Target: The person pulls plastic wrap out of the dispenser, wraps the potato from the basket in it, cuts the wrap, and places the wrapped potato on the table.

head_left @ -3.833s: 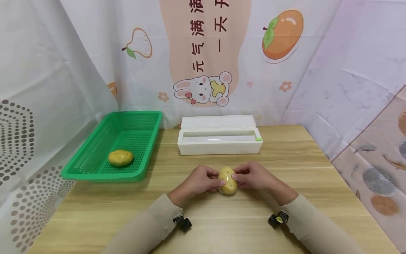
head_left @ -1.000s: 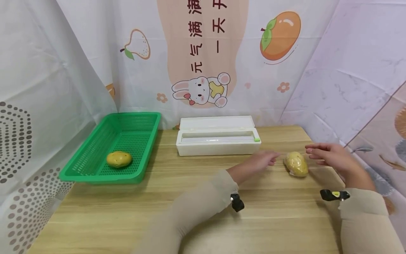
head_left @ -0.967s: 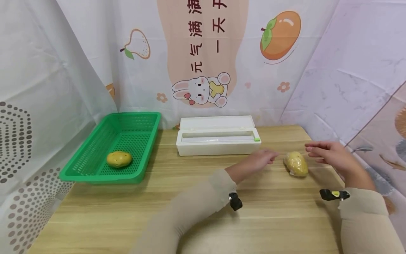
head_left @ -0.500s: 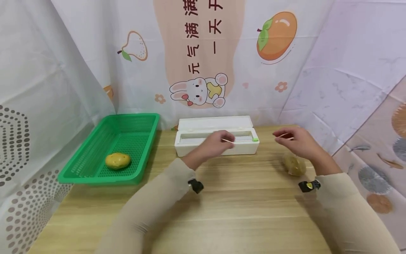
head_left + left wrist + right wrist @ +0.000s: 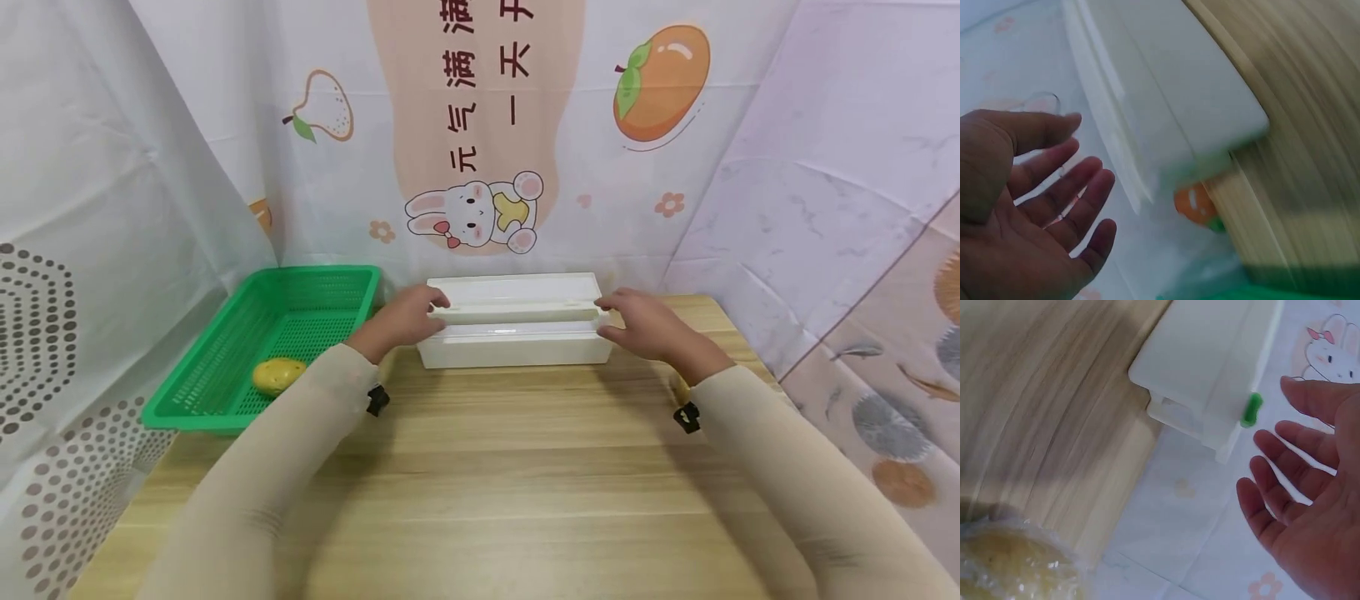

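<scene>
A white cling film dispenser [image 5: 517, 352] stands at the back of the table, its lid [image 5: 517, 288] tipped up and film across the slot. My left hand [image 5: 408, 317] is at its left end and my right hand [image 5: 641, 327] at its right end. Both wrist views show spread, slightly bent fingers apart from the box, holding nothing. A green slider [image 5: 1251, 410] sits at the right end of the dispenser. The film-wrapped potato [image 5: 1016, 565] lies on the table to the right, mostly hidden by my right wrist in the head view.
A green plastic basket [image 5: 357, 342] stands at the left with one unwrapped potato [image 5: 276, 375] in it, partly covered by my left sleeve. Printed curtains [image 5: 630, 225] hang close behind and beside the wooden table [image 5: 510, 483].
Earlier both hands held the wrapped potato at the middle; it then lay at the right. Since then both hands have moved from beside it to the dispenser's two ends.
</scene>
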Tool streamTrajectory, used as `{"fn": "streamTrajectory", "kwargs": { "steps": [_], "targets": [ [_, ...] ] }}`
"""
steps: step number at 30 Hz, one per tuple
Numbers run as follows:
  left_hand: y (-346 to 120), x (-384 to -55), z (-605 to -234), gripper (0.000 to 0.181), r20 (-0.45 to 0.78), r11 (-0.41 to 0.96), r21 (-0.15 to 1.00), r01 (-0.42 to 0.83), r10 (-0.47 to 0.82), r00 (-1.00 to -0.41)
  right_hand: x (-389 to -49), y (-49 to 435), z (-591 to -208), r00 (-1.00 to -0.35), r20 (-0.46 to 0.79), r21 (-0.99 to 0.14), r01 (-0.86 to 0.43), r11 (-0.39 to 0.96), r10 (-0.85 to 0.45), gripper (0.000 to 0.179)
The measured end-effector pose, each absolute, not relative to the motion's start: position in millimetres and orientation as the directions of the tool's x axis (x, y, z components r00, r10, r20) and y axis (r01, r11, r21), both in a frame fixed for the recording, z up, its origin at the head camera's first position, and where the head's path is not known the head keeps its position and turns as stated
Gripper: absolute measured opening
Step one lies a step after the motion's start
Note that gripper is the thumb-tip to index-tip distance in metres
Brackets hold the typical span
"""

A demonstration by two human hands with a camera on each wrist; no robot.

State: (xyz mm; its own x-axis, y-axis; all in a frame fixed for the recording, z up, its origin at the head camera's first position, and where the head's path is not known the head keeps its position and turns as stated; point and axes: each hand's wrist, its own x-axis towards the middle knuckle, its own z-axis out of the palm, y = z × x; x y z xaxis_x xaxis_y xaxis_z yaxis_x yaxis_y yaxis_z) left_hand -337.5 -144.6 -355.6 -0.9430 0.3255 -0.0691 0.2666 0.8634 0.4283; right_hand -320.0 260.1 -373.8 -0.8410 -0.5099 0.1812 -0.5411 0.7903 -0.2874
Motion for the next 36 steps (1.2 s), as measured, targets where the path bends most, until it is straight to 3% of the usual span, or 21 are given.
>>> {"fn": "streamTrajectory", "kwargs": {
  "steps": [3, 10, 19, 28, 36],
  "targets": [
    [-157, -346, -358, 0.045, -0.094, 0.878, 0.371, 0.302, 0.359, -0.929, -327, 255, -376, -0.820, 0.161, -0.259, -0.572, 0.778, -0.549, 0.047],
    [-172, -351, -359, 0.046, -0.137, 0.855, 0.361, 0.373, 0.444, -0.885, -342, 247, -381, -0.810, 0.078, -0.289, -0.576, 0.764, -0.581, 0.039],
    [-172, -347, -360, 0.021, -0.117, 0.829, 0.311, 0.465, 0.519, -0.847, -348, 250, -384, -0.813, 0.051, -0.366, -0.555, 0.747, -0.580, 0.019],
    [-172, -349, -365, 0.008, -0.083, 0.823, 0.341, 0.455, 0.508, -0.857, -344, 248, -380, -0.860, 0.007, -0.423, -0.465, 0.778, -0.511, 0.016],
    [-168, -346, -369, 0.013, -0.044, 0.822, 0.339, 0.457, 0.499, -0.866, -346, 250, -383, -0.889, 0.033, -0.499, -0.410, 0.763, -0.456, 0.012]
  ]
}}
